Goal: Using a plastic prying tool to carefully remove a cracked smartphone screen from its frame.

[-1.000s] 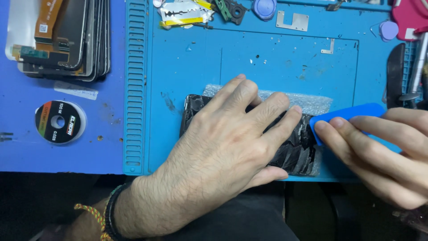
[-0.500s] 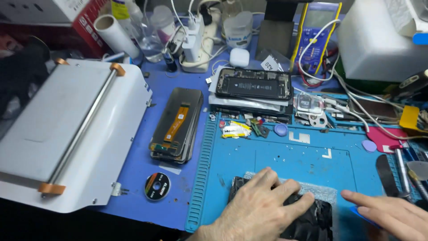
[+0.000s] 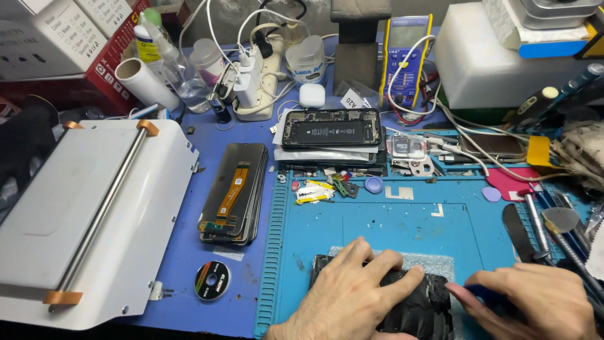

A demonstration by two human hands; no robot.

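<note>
Apparently pinned for prying, the shattered black panel (image 3: 409,305) lies low on the blue mat (image 3: 402,226) under the flat, spread left hand (image 3: 349,296), while the right hand (image 3: 535,302) pinches a blue pry tool (image 3: 481,293) at its edge, screen stack (image 3: 236,192) aside on the desk (image 3: 207,252)

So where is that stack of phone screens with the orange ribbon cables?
The stack of screens lies left of centre in the head view, on the purple mat between the white machine and the blue work mat.
</note>
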